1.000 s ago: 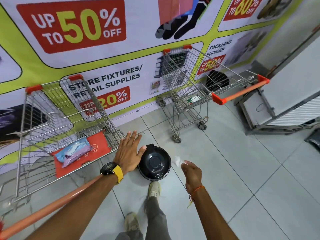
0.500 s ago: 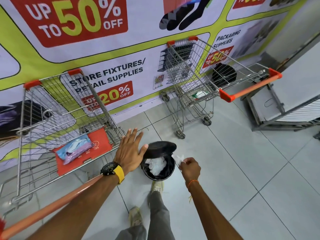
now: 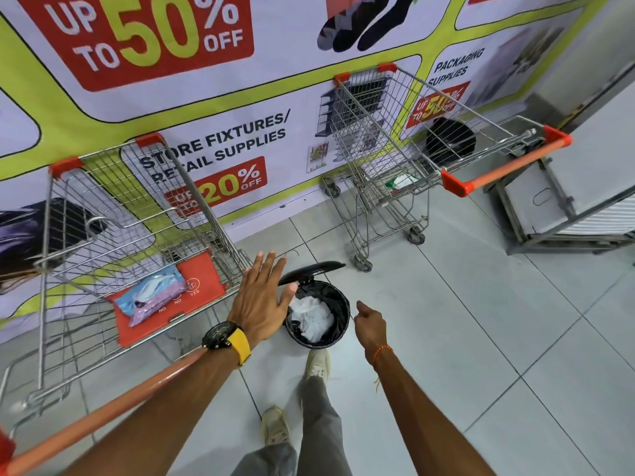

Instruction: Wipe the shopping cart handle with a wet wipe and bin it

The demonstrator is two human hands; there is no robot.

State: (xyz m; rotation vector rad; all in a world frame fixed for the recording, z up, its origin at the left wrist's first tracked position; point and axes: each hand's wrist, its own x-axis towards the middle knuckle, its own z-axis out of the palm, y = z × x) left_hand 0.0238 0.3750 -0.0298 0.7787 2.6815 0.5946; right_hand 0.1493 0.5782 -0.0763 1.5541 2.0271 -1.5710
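A small black pedal bin (image 3: 341, 326) stands on the floor tiles with its lid (image 3: 311, 269) tipped up. Crumpled white wipes (image 3: 312, 317) lie inside it. My left hand (image 3: 261, 300) hovers flat with spread fingers just left of the bin, empty. My right hand (image 3: 369, 321) is at the bin's right rim, fingers curled, with no wipe visible in it. The orange handle (image 3: 113, 407) of the near shopping cart runs under my left forearm. A pack of wet wipes (image 3: 153, 295) rests on the cart's red seat flap.
My shoe (image 3: 318, 364) is at the bin's near side. A second wire cart (image 3: 388, 139) with an orange handle (image 3: 508, 163) stands against the banner wall at the right. A grey metal rack (image 3: 549, 214) sits at the far right.
The bin lid has swung up from shut. The white wipe that my right hand held is no longer in it, and the hand has drawn slightly right of the rim.
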